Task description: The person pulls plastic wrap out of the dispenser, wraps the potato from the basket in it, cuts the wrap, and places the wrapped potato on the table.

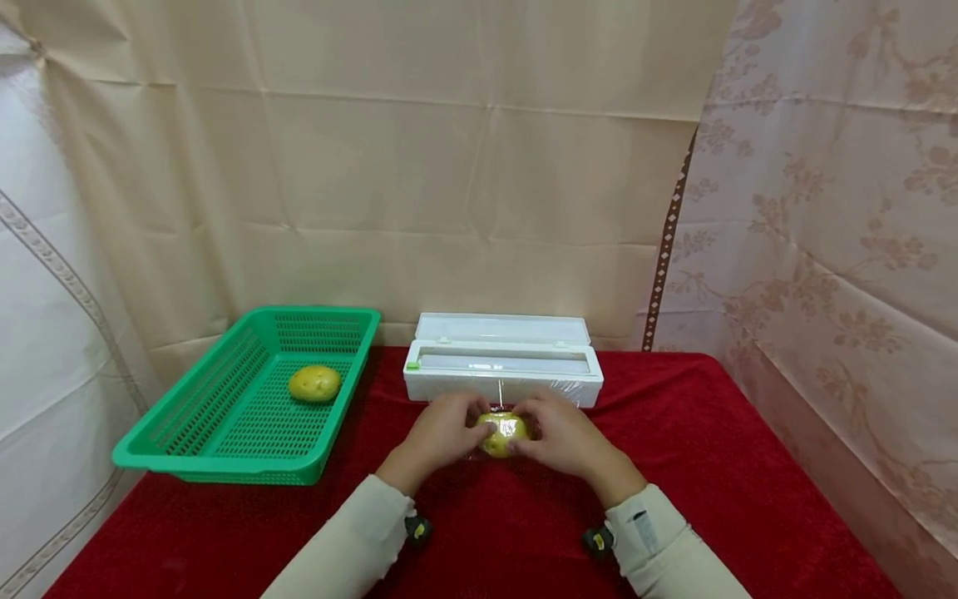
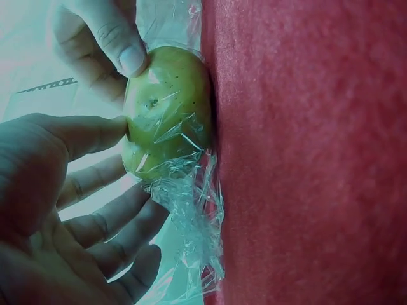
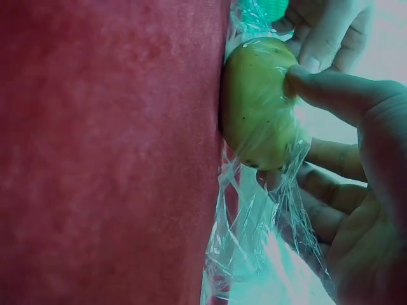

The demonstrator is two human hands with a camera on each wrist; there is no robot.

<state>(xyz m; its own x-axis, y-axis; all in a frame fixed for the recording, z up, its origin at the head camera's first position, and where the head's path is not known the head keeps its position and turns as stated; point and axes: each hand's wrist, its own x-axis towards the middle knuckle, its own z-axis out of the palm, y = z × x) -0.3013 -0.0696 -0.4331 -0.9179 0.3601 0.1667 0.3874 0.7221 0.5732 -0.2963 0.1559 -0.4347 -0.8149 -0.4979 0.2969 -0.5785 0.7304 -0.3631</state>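
A yellow potato (image 1: 503, 446) rests on the red cloth, partly covered by clear plastic wrap (image 2: 194, 229). My left hand (image 1: 443, 433) holds its left side, thumb on the near face and fingers behind. On the opposite side my right hand (image 1: 565, 437) grips it the same way. In the right wrist view, crumpled film (image 3: 238, 216) trails loose from one end of the potato. Just behind the hands stands the white plastic-wrap dispenser (image 1: 503, 387), its lid (image 1: 503, 328) raised, with a strip of film hanging over its front.
To the left is a green plastic basket (image 1: 224, 468) with a second potato (image 1: 314, 383) lying in it. A red cloth (image 1: 718, 466) covers the table. Beige curtain (image 1: 449, 183) hangs behind, and a flowered one (image 1: 846, 249) closes the right side.
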